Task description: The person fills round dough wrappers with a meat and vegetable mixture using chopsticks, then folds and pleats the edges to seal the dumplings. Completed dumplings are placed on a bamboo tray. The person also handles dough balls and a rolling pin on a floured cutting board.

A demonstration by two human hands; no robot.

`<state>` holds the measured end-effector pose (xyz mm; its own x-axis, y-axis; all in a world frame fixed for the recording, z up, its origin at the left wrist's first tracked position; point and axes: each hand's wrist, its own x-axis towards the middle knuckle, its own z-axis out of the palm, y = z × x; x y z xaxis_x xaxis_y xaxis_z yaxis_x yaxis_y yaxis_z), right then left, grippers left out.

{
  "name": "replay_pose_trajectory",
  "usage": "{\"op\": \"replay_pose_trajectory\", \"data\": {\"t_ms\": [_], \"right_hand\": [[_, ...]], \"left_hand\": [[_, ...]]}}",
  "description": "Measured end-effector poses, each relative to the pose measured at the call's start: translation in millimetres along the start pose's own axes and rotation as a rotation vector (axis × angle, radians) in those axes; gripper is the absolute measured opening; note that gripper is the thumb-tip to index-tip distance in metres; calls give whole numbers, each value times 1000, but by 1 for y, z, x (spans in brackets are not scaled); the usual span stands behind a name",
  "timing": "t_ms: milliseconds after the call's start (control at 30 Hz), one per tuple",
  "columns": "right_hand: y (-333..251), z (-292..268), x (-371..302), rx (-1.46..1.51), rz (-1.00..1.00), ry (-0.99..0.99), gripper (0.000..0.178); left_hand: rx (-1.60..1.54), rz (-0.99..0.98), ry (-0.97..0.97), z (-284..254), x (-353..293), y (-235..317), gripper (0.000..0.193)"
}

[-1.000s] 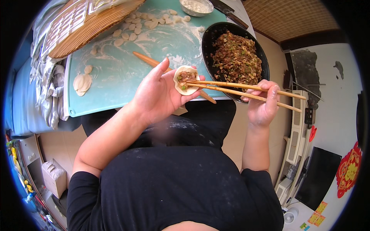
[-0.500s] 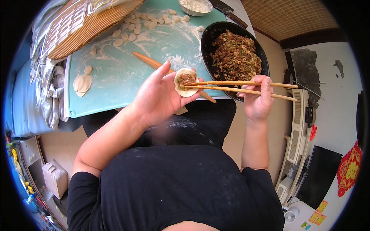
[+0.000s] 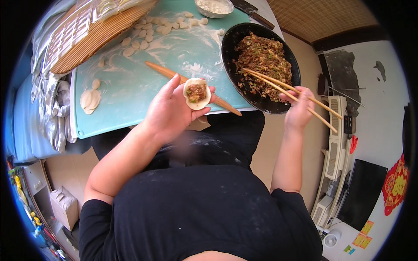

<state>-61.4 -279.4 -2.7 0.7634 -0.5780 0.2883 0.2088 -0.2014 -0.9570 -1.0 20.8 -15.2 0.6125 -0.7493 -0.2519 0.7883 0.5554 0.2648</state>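
a wooden rolling pin (image 3: pixel 174 75) lies on the floury pale blue mat (image 3: pixel 126 104), partly hidden behind the left hand (image 3: pixel 172 111), which cups a round dough wrapper (image 3: pixel 197 93) with filling. the right hand (image 3: pixel 299 108) grips chopsticks (image 3: pixel 287 89), tips in the black bowl (image 3: pixel 261 98) of minced filling.

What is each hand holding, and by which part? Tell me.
Left hand cradles the dumpling wrapper from underneath on its fingers. Right hand grips the chopsticks near their upper ends.

Beige floor (image 3: pixel 278 143), white wall (image 3: pixel 370 108), dark screen (image 3: pixel 361 191)
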Motion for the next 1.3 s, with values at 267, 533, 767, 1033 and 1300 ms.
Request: {"op": "replay_pose_trajectory", "data": {"t_ms": [267, 533, 767, 1033, 1300], "right_hand": [[9, 0, -6, -746, -393, -598, 11], [-23, -1, -16, -938, -292, -774, 26], [-94, 61, -59, -643, -738, -762, 26], [-69, 94, -83, -663, -890, -690, 25], [-70, 100, -88, -587, -1119, -681, 22]], "left_hand": [[39, 44, 83, 3, 3, -5, 52], [71, -36, 89, 6, -4, 0, 47], [50, -111, 21, 12, -13, -4, 47], [33, -111, -103, 23, -30, -5, 34], [246, -86, 35, 25, -40, -8, 28]]}}
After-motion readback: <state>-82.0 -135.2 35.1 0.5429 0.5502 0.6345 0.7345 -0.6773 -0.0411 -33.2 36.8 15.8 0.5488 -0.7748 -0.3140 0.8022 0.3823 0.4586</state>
